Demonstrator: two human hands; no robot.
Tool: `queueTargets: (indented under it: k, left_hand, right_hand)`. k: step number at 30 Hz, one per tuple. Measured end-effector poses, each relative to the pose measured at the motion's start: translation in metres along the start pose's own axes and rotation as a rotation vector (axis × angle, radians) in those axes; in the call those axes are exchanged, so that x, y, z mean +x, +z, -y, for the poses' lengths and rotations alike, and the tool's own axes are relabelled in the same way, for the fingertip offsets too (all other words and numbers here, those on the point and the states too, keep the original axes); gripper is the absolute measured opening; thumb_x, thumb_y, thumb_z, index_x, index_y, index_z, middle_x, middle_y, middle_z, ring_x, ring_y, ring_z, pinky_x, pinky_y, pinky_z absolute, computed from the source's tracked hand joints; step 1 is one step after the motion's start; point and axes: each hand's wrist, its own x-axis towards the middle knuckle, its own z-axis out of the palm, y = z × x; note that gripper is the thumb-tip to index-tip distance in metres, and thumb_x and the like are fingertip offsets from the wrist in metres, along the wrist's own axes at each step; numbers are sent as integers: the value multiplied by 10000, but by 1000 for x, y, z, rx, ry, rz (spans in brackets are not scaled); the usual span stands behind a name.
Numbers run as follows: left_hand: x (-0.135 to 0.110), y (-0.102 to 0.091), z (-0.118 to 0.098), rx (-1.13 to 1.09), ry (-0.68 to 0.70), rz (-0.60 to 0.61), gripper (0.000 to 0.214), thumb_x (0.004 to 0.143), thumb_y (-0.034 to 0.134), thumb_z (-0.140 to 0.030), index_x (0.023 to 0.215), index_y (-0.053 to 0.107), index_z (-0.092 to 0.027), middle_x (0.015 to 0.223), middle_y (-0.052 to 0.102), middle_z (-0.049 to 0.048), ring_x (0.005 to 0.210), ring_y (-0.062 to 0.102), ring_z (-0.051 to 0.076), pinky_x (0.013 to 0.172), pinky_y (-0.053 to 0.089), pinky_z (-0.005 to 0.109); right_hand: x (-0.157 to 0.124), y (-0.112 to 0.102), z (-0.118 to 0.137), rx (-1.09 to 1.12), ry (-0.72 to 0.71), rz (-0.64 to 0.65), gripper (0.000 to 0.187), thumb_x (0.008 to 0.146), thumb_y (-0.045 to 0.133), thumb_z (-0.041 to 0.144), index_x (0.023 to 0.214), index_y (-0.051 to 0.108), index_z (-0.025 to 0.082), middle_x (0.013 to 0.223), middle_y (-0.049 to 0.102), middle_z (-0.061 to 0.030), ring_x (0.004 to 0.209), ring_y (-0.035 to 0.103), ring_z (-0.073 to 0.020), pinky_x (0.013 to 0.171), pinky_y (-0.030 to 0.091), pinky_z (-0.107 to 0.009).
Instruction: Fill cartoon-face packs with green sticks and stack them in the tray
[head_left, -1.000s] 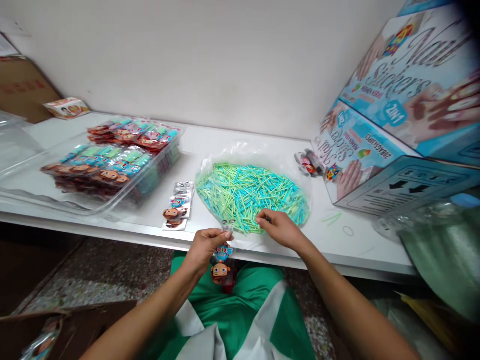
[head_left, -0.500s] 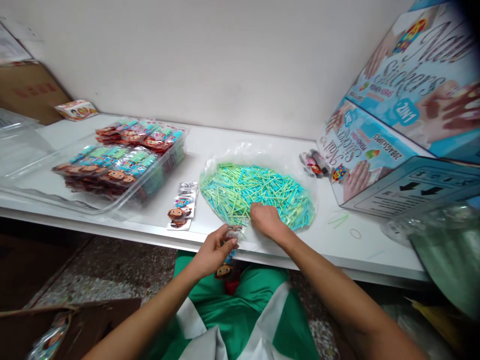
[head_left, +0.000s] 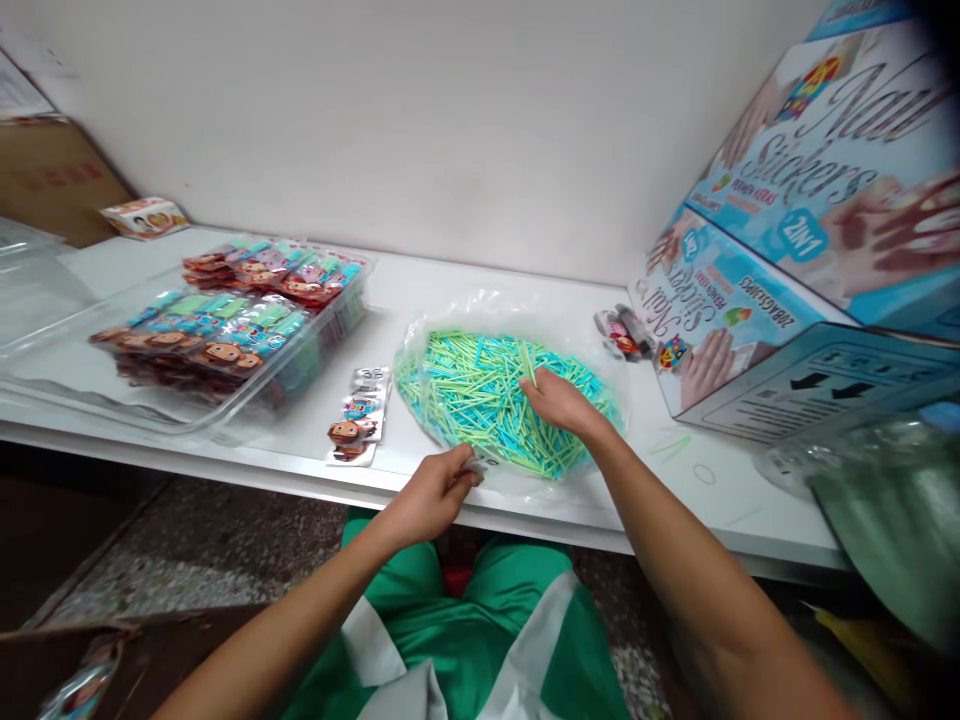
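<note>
My left hand [head_left: 435, 495] is closed at the table's front edge. Thumb and fingers pinch a small printed packet [head_left: 481, 462], mostly hidden behind them. Over the clear plastic bag [head_left: 409, 385] of thin green and blue sticks, my right hand [head_left: 561, 402] is closed, with a few green sticks [head_left: 528, 362] standing up from its fingertips. The bag lies spread open, its loose sticks [head_left: 480, 390] heaped inside. To the left of the bag lie flat printed packets [head_left: 358, 420] with a brown cartoon figure, partly overlapping.
A clear plastic tray [head_left: 247, 405] at the left holds stacks of filled packets [head_left: 217, 335]. Large printed boxes [head_left: 757, 290] stand at the right. Near them lie a small dark bundle [head_left: 624, 332], stray sticks [head_left: 671, 447] and a rubber band [head_left: 703, 474]. A carton [head_left: 60, 180] stands far left.
My right hand has moved up and right from the bag's front, and green sticks now show in its fingers. The packet's lower part no longer shows below my left hand.
</note>
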Motion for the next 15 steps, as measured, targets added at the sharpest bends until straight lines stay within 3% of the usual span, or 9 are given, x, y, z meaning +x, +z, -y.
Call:
queueTargets:
  k: [5,8,11,13,15]
  left_hand:
    - [-1,-2,-3,-106,-75,69,153,855,458,-269,739,405,-186,660,509,-22,660,513,133,596,348,240]
    - [-3,-6,-6,-331,-123,112,154,863,467,-304,783,419,-181,745,595,11,749,595,158,637,408,250]
    - [1,-16,-11,-562,-133,59,184,835,530,-324,812,431,-171,867,638,51,807,632,176,701,456,283]
    - [8,-21,-13,-670,-141,-14,212,797,589,-323,830,461,-157,885,648,61,781,646,179,722,473,305]
    - [19,-21,-13,-753,-150,-49,244,760,635,-327,850,503,-142,861,658,64,746,654,186,719,483,322]
  right_hand:
    - [6,5,2,92,-45,-46,274,924,306,303,1034,460,105,887,630,-149,812,598,-245,638,373,-283]
    - [7,7,-2,148,-65,-75,232,913,337,317,937,470,129,824,609,-136,773,579,-240,637,364,-290]
    - [7,8,-5,215,-86,-112,218,917,327,352,857,439,175,767,565,-71,725,543,-194,639,373,-280]
    - [6,8,-3,455,-106,-151,253,923,291,407,824,403,202,717,508,-12,654,501,-149,615,387,-261]
    - [5,7,3,917,-124,-189,291,910,289,473,798,374,219,685,437,29,576,443,-113,572,395,-239]
